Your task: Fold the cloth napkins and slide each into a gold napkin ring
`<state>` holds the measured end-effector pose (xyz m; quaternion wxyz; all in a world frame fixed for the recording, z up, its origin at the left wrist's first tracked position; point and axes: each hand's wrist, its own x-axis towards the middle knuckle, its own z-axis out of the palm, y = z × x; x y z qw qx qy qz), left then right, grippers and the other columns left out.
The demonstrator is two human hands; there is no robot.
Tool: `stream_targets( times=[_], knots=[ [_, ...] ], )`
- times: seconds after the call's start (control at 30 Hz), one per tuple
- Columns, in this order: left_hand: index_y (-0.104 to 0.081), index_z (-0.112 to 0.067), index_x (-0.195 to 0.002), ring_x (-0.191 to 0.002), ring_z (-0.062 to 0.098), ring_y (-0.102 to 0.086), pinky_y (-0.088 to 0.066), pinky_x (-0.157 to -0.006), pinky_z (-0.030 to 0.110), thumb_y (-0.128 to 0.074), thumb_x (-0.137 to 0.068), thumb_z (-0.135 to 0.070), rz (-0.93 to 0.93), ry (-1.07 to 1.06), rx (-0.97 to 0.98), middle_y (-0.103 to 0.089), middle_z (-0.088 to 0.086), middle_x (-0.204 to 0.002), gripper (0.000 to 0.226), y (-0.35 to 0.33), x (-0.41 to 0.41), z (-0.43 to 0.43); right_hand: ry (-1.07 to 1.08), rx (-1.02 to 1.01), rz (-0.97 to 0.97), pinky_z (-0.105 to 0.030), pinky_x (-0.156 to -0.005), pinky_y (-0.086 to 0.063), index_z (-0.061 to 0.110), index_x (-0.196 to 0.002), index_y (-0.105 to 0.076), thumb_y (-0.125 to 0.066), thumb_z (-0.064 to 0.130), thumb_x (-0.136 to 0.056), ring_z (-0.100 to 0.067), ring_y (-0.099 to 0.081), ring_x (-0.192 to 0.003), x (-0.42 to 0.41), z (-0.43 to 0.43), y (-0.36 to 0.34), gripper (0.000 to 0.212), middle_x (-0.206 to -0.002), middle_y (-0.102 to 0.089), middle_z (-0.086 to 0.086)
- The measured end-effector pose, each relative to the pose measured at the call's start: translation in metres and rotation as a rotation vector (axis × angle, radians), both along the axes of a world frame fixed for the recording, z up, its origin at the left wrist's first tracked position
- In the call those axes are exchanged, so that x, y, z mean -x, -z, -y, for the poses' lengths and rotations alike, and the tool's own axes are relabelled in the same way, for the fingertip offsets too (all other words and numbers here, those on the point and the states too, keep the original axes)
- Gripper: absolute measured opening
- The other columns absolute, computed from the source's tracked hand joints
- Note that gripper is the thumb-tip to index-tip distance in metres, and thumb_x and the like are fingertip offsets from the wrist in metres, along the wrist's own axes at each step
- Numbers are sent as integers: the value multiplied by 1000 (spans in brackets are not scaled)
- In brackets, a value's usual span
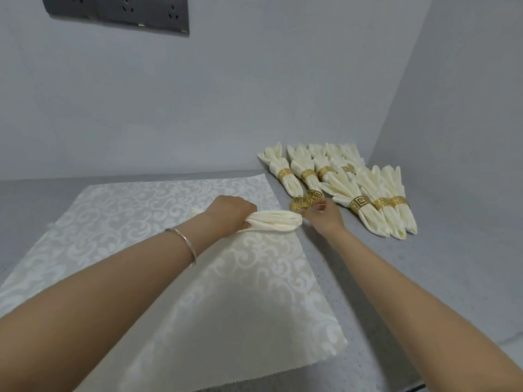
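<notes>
1. The left hand [232, 213] clenches a bunched cream napkin [276, 222] over the patterned cloth [226, 278]. Its fingers are mostly hidden under the folds.
2. The right hand [325, 217] is at two loose gold rings [300, 207]; I cannot tell whether its fingers pinch one.
3. Ringed napkins [370, 219] overlap near the far right corner of the bench [424, 278], each inside a gold band.

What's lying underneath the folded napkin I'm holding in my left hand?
Mostly the patterned white cloth, spread on the grey table; the tip of the folded napkin pokes past the cloth's edge. The left hand grips the other end, hiding that part and whatever is beneath.
</notes>
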<state>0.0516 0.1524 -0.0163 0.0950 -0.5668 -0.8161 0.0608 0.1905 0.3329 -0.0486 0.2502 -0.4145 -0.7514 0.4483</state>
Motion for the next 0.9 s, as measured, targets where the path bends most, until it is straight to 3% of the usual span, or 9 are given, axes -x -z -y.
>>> stream_targets(
  times=[0.13, 0.4, 0.53, 0.63, 0.8, 0.9],
  knots=[
    [-57, -19, -111, -96, 22, -61, -35, -68, 28, -47, -96, -29, -21, -40, 7, -64, 1, -105, 21, 2, 10, -12, -20, -91, 50, -31, -90, -42, 10, -127, -44, -72, 29, -82, -21, -53, -105, 23, -12, 10, 56, -117, -54, -5],
    [-54, -18, -111, -90, 22, -59, -34, -68, 28, -46, -98, -31, 20, -66, -34, -63, 2, -102, 20, 7, 17, -11, 14, -225, 151, -34, -92, -42, 14, -128, -48, -65, 35, -86, -26, -54, -113, 40, -12, 13, 50, -124, -57, -6],
    [-55, -18, -111, -92, 23, -58, -34, -68, 28, -44, -98, -30, 10, -83, -50, -62, 3, -102, 21, 2, 18, -4, 62, -36, -91, -28, -87, -43, 14, -127, -54, -67, 34, -86, -18, -54, -103, 29, -6, 5, 47, -117, -58, -1],
    [-55, -17, -110, -88, 21, -54, -34, -68, 28, -45, -98, -29, 19, -94, -61, -55, 0, -91, 20, -4, 17, 6, 48, 162, -262, -27, -85, -44, 12, -122, -57, -70, 33, -84, -13, -54, -97, 15, 0, -3, 45, -110, -58, 2],
    [-56, -17, -107, -78, 19, -47, -31, -66, 28, -45, -98, -29, 6, -74, -91, -52, -1, -86, 18, -12, 9, 21, -147, 345, -304, -21, -73, -54, 9, -113, -65, -72, 26, -82, -15, -64, -93, -4, 18, -9, 36, -108, -67, -7],
    [-57, -19, -107, -75, 17, -44, -31, -66, 27, -45, -98, -31, 16, -40, -96, -50, -5, -83, 19, -17, 0, 32, -251, 412, -327, -21, -70, -55, 7, -114, -63, -77, 26, -76, -18, -66, -97, -9, 37, -13, 45, -111, -68, -12]
  ],
)
